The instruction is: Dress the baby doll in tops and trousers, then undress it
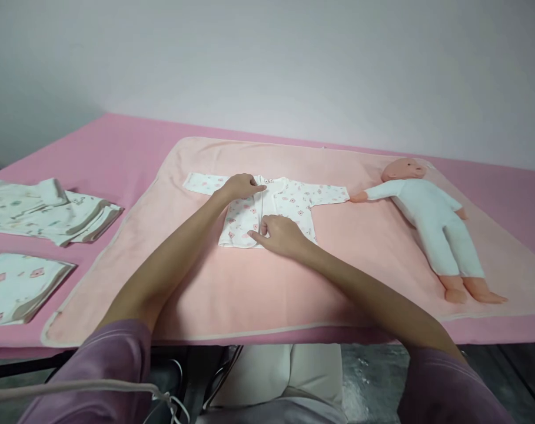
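A small white baby shirt (293,197) with pink print lies flat, sleeves spread, on a peach towel (232,282). My left hand (239,186) rests on the shirt's upper left chest near the collar, fingers stretched flat. Lower down, my right hand (278,233) presses on the front placket near the hem, fingers curled with the tips on the cloth. A baby doll (430,218) in a pale blue suit lies on its back at the right of the towel, one arm reaching toward the shirt's right sleeve.
The towel covers a pink table (103,153) against a white wall. At the left lie a stack of folded baby clothes (46,212) and another folded printed piece (15,285). A white cable (73,388) hangs below the near edge.
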A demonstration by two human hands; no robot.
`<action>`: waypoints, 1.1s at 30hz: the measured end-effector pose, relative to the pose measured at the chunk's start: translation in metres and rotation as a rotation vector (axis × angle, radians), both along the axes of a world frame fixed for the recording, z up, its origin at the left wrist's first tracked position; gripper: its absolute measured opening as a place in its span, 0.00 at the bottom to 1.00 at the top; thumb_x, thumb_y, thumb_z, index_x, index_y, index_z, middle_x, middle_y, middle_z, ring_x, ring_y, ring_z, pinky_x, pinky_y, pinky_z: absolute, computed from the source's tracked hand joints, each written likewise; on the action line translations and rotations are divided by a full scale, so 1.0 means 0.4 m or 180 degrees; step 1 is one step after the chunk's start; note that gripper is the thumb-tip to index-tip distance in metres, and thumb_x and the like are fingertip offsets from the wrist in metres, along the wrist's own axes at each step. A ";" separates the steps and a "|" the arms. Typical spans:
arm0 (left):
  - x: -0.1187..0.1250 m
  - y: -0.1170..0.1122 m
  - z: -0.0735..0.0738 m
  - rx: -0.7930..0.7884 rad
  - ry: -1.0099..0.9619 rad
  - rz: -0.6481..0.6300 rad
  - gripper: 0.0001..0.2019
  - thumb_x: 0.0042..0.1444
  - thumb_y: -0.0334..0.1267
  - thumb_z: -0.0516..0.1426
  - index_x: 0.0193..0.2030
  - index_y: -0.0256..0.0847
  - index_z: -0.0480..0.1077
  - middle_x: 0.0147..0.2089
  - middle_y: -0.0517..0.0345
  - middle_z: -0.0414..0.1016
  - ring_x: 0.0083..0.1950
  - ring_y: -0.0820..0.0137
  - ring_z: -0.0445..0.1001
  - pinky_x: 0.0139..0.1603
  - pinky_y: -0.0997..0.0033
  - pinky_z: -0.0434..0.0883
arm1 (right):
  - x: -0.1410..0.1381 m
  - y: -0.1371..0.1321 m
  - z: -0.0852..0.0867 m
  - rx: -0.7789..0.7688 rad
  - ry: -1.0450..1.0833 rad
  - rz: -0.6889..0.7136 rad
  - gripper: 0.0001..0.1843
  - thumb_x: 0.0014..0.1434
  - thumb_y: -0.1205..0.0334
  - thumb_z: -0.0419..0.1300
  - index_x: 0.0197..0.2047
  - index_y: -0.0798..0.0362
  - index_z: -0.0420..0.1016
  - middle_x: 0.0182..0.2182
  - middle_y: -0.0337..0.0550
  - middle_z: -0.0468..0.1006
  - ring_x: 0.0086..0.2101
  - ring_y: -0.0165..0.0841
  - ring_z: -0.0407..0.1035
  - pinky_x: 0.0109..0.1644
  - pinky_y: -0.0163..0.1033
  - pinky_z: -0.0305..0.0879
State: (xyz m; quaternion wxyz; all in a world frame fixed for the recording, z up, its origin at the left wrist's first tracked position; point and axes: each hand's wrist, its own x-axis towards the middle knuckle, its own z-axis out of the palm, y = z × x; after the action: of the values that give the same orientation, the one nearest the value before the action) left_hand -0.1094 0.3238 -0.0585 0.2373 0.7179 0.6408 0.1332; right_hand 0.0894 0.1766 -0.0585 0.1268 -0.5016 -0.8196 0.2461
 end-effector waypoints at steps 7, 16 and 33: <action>-0.062 0.016 0.017 -0.0400 -0.1006 -0.0050 0.26 0.54 0.64 0.69 0.31 0.46 0.66 0.27 0.53 0.71 0.33 0.56 0.80 0.36 0.57 0.71 | -0.077 0.007 0.019 -0.0155 0.0973 -0.0418 0.17 0.70 0.56 0.59 0.31 0.48 0.60 0.27 0.33 0.68 0.31 0.33 0.63 0.38 0.40 0.56; -0.242 0.056 0.053 -0.0357 -0.0743 0.0150 0.24 0.50 0.63 0.70 0.33 0.45 0.73 0.27 0.52 0.76 0.30 0.58 0.75 0.35 0.56 0.71 | -0.314 0.041 0.021 0.0634 0.1381 0.0388 0.06 0.75 0.55 0.61 0.48 0.47 0.74 0.50 0.42 0.84 0.52 0.43 0.75 0.59 0.50 0.72; -0.201 0.079 -0.005 -0.0125 -0.0607 -0.0456 0.22 0.59 0.62 0.66 0.44 0.46 0.81 0.52 0.48 0.87 0.51 0.52 0.83 0.51 0.57 0.75 | -0.297 0.020 -0.148 0.1297 0.0170 0.1686 0.28 0.86 0.54 0.48 0.81 0.54 0.67 0.82 0.52 0.63 0.83 0.47 0.53 0.88 0.61 0.50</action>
State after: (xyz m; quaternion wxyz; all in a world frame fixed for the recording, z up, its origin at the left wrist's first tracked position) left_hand -0.1900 0.3554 -0.0606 0.3201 0.7411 0.5649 0.1710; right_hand -0.0293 0.1847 -0.1176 0.1775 -0.2289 -0.9502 0.1146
